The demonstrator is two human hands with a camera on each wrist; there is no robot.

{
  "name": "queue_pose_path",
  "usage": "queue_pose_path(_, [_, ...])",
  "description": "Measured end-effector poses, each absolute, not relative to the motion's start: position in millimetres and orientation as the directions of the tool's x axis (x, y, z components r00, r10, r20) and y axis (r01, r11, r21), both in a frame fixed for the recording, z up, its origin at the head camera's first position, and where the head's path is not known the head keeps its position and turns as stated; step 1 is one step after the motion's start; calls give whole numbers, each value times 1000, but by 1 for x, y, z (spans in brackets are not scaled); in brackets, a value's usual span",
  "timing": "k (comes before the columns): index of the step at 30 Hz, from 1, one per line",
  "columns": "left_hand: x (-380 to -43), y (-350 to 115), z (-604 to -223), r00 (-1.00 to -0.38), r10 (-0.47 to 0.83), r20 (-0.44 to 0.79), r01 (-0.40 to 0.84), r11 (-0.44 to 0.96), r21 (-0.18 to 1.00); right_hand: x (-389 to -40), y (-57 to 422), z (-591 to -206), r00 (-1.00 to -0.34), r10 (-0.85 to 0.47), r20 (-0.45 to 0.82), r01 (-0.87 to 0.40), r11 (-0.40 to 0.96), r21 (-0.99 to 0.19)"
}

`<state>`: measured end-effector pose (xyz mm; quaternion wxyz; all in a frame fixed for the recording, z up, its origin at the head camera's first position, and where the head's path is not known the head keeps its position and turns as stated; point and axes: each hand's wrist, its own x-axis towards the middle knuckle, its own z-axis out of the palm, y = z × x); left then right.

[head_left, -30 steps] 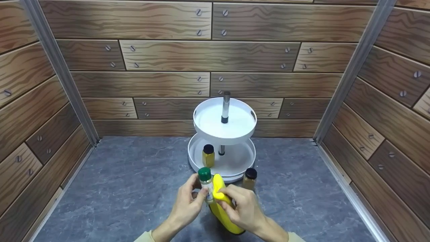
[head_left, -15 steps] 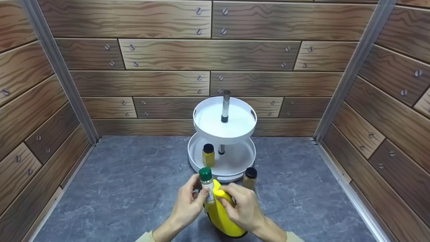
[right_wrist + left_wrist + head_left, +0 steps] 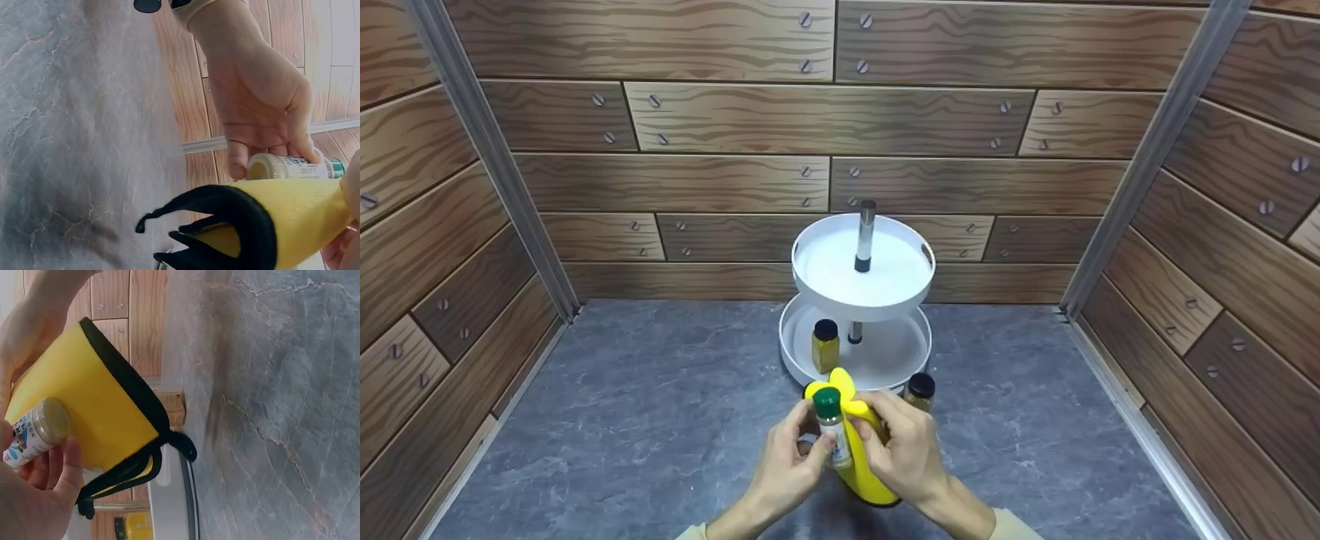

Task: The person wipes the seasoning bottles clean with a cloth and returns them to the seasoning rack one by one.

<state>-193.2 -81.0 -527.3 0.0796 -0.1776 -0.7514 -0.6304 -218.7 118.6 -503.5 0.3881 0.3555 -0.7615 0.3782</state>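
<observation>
A small spice jar with a green cap stands nearly upright in my left hand, held between thumb and fingers. My right hand pinches a yellow cloth with black edging. The cloth is bunched behind and beside the jar, and some of it shows above on both sides of the cap. In the left wrist view, the yellow cloth hangs down behind the jar. Black-edged folds of cloth hang loose in the right wrist view, next to the jar's base.
Just beyond the hands stands a two-tier white turntable, its upper tray above the lower tray. A black-capped jar with yellow contents sits on the lower tray. Another black-capped jar stands right of the turntable on the grey marbled surface.
The jar has shifted slightly right and lower. The cloth has moved up and round behind it, now showing left of the cap too. Both hands keep their holds.
</observation>
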Motion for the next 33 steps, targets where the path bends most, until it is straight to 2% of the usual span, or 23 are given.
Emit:
queue_pose_path(15, [-200, -89, -519, -925, 45, 376, 379, 97, 920, -209, 124, -527, -427, -378, 822, -880, 384, -280])
queue_pose_path(24, [-200, -83, -515, -930, 45, 364, 367, 108, 924, -211, 120, -518, -479, -314, 820, -839, 439, -322])
queue_pose_path(33, [-195, -74, -519, -915, 77, 396, 404, 193, 894, -223, 118, -498, -448, -242, 861, -838, 449, -310])
